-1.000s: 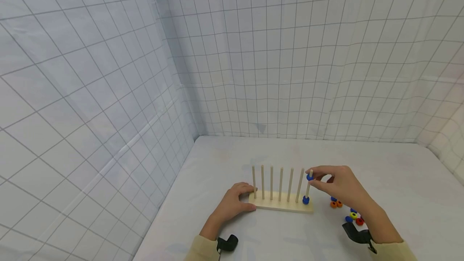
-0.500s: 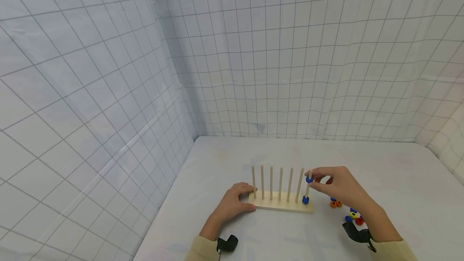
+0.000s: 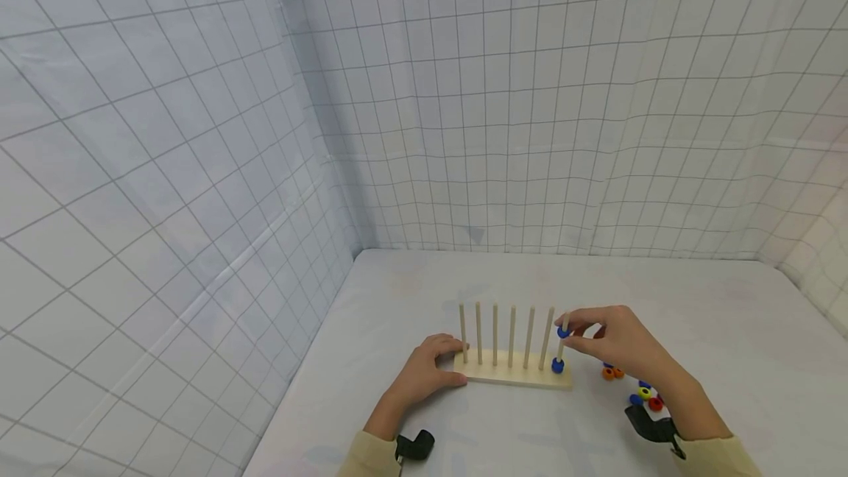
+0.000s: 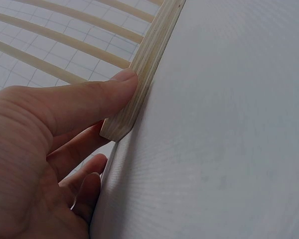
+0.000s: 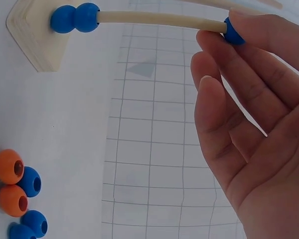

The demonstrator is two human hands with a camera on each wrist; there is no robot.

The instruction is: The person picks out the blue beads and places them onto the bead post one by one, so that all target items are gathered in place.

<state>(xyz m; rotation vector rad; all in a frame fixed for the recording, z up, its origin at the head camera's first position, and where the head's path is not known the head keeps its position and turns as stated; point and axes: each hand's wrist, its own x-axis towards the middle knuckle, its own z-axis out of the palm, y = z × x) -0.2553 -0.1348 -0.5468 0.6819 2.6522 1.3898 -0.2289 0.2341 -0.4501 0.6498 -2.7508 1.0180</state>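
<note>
A wooden pegboard [image 3: 513,372] with several upright pegs stands on the table. My left hand [image 3: 427,372] grips its left end, thumb on the front edge and fingers behind, as the left wrist view also shows. My right hand [image 3: 616,337] pinches a blue bead [image 5: 234,33] between thumb and fingertips. That bead is threaded on the upper part of the rightmost peg [image 5: 162,20]. At the foot of the same peg sit two blue beads [image 5: 74,18] touching each other. The other pegs carry no beads.
Loose orange beads [image 5: 10,167] and blue beads [image 5: 35,224] lie on the table to the right of the pegboard. A yellow bead [image 3: 645,393] and a red bead [image 3: 656,404] lie near the right wrist. Gridded white cloth [image 3: 530,131] hangs behind the table.
My right hand has lowered slightly, sliding the pinched blue bead a short way down the rightmost peg. The left hand keeps its grip on the pegboard.
</note>
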